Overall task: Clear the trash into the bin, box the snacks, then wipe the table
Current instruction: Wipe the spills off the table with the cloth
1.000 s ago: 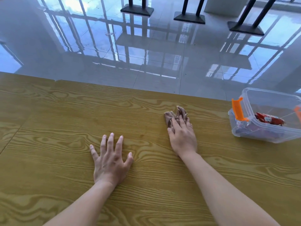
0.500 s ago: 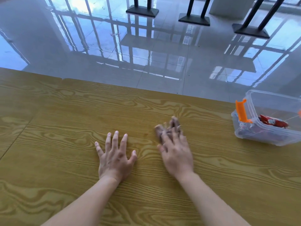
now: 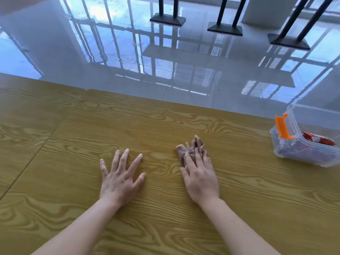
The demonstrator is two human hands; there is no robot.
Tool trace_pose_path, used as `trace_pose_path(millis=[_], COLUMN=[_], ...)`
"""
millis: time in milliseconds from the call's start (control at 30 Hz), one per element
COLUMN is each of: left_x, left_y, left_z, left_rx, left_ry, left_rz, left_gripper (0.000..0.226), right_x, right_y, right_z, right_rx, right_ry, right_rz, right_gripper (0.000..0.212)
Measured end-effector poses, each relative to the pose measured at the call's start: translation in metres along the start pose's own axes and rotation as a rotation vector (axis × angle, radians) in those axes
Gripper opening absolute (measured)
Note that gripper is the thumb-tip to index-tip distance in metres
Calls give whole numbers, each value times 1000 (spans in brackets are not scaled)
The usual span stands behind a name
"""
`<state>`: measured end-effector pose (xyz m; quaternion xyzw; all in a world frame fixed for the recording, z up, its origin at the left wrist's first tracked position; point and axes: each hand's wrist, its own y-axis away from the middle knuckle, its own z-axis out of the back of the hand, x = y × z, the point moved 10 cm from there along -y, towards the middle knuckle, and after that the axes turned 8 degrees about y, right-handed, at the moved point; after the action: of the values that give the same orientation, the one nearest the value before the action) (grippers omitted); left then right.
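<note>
My right hand [image 3: 199,176] presses a crumpled brown cloth [image 3: 185,150] flat against the wooden table [image 3: 165,124]; the cloth sticks out past my fingertips and is partly hidden under them. My left hand [image 3: 120,178] lies palm down on the table to the left, fingers spread, holding nothing. A clear plastic box [image 3: 312,138] with an orange clip [image 3: 282,126] stands at the right edge and holds a red snack packet [image 3: 317,139] and other wrapped snacks.
The table's far edge runs across the middle of the view, with glossy tiled floor [image 3: 184,61] beyond it. Black table bases [image 3: 225,28] stand on the floor at the back. A seam crosses the tabletop at the left.
My right hand has slid the cloth leftward and nearer to me, then a little back to the right. My left hand has stayed flat in place. The view has shifted so the box sits further right.
</note>
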<state>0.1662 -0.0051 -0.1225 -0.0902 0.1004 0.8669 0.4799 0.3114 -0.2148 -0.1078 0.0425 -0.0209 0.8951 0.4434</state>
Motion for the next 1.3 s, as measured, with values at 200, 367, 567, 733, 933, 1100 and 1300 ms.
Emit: trace_pose_path(millis=[200, 367, 567, 733, 933, 1100, 1300], left_x=[11, 10, 10, 10, 12, 8, 7], left_y=[7, 7, 7, 6, 6, 6, 6], left_z=[-2, 3, 6, 4, 5, 2, 0], left_rx=[-25, -54, -64, -66, -72, -80, -72], left_ry=[0, 25, 39, 45, 36, 27, 0], left_rz=[25, 21, 12, 13, 13, -2, 3], left_gripper=[65, 66, 67, 67, 67, 66, 66], right_x=[-30, 0, 55, -32, 57, -81, -26], right_y=[8, -64, 17, -51, -2, 21, -20], right_z=[1, 5, -11, 7, -4, 10, 9], right_rx=[-4, 66, 35, 17, 15, -15, 14], right_ry=[60, -28, 16, 36, 7, 41, 20], right_rz=[129, -195, 380, -124, 216, -97, -280], right_gripper=[55, 59, 55, 55, 55, 53, 60])
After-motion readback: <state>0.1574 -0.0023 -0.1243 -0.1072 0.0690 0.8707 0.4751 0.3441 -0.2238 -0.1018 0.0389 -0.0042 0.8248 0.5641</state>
